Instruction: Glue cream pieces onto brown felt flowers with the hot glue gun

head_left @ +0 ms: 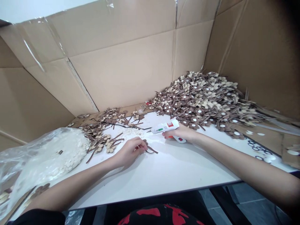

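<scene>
My left hand is closed, its fingertips pinching a brown flower with strips just above the white tabletop. Wrapped around the handle of a white hot glue gun is my right hand. The gun's nozzle points left and sits a little above and beyond the flower, apart from it. Small white discs lie scattered past my left hand. Part of the flower is hidden by my fingers.
A large heap of brown and beige flowers fills the back right. Looser flowers lie at the left, beside a clear plastic bag of white pieces. Cardboard walls enclose the table. Black rings lie at the right.
</scene>
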Tool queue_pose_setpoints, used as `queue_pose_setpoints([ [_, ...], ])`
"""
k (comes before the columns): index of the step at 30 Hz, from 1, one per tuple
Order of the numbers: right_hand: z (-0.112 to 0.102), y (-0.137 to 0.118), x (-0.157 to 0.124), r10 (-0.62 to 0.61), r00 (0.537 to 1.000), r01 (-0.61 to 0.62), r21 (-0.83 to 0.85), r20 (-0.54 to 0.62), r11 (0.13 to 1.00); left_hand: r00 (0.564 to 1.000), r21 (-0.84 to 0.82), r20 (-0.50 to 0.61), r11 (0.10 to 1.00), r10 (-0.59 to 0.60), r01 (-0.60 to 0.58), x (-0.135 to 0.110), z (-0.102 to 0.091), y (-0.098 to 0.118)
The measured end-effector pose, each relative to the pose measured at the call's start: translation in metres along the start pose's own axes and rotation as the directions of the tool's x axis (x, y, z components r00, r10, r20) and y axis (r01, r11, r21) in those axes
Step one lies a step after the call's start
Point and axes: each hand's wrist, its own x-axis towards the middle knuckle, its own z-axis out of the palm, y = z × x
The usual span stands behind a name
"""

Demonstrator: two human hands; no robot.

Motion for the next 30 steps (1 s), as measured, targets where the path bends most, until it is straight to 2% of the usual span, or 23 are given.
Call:
queue_pose_setpoints([
  [3,0.004,-0.003,-0.001,0.002,1.0,-0.002,-0.031,0.007,1.0,0.997,0.013,-0.024,0.998,0.067,-0.067,0.009,0.005,-0.008],
  [6,0.006,-0.007,-0.002,0.03,0.998,-0.036,-0.092,-0.06,0.995,0.99,0.01,-0.08,0.993,0.119,-0.119,0.019,0.008,-0.014],
  [9,0.007,-0.007,-0.003,0.043,0.994,-0.055,-0.121,-0.101,0.991,0.974,-0.018,-0.178,0.989,0.139,-0.145,0.024,0.008,-0.016],
  [12,0.007,-0.004,-0.002,0.045,0.996,-0.056,-0.127,-0.082,0.99,0.945,-0.029,-0.297,0.988,0.135,-0.151,0.022,0.006,-0.018],
  [14,0.006,-0.001,0.0,0.047,0.997,-0.054,-0.133,-0.057,0.99,0.932,-0.023,-0.338,0.989,0.131,-0.147,0.021,0.005,-0.022],
  [19,0.004,0.007,0.004,0.055,0.998,-0.059,-0.163,-0.032,0.985,0.925,-0.06,-0.374,0.994,0.064,-0.093,0.023,0.007,-0.035],
  [25,0.005,0.005,0.003,0.053,0.998,-0.055,-0.201,-0.016,0.978,0.911,-0.23,-0.404,0.973,-0.089,-0.007,0.025,0.011,-0.037],
  [30,0.008,-0.001,0.001,0.078,0.997,-0.078,-0.207,-0.004,0.975,0.904,-0.241,-0.417,0.97,-0.096,-0.008,0.025,0.01,-0.037],
])
